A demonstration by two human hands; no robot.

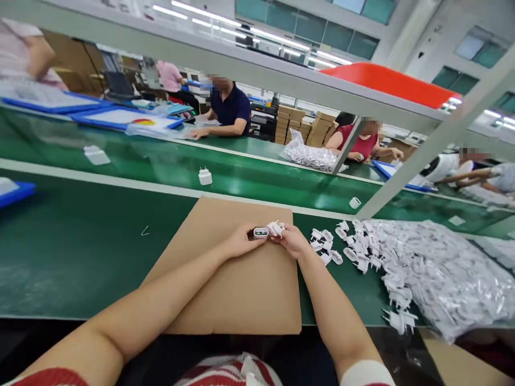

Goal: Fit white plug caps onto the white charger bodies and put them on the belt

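Above a brown cardboard sheet (pixel 241 289), my left hand (pixel 238 241) grips a white charger housing (pixel 260 233), its open end facing me and dark parts showing inside. Close beside it on the right, my right hand (pixel 295 242) is closed on white plug pieces with pins (pixel 276 229); how many it holds I cannot tell. Loose white plug pieces (pixel 325 245) lie on the green bench just past the right hand. More of them spill from a large clear plastic bag (pixel 454 273) at the right.
Behind the bench runs a green conveyor belt (pixel 257 171) carrying white chargers (pixel 205 176). A slanted metal post (pixel 434 139) rises at the right, under a shelf with a red bin (pixel 394 83). A blue tray (pixel 16 193) sits at far left. Several people work across the belt.
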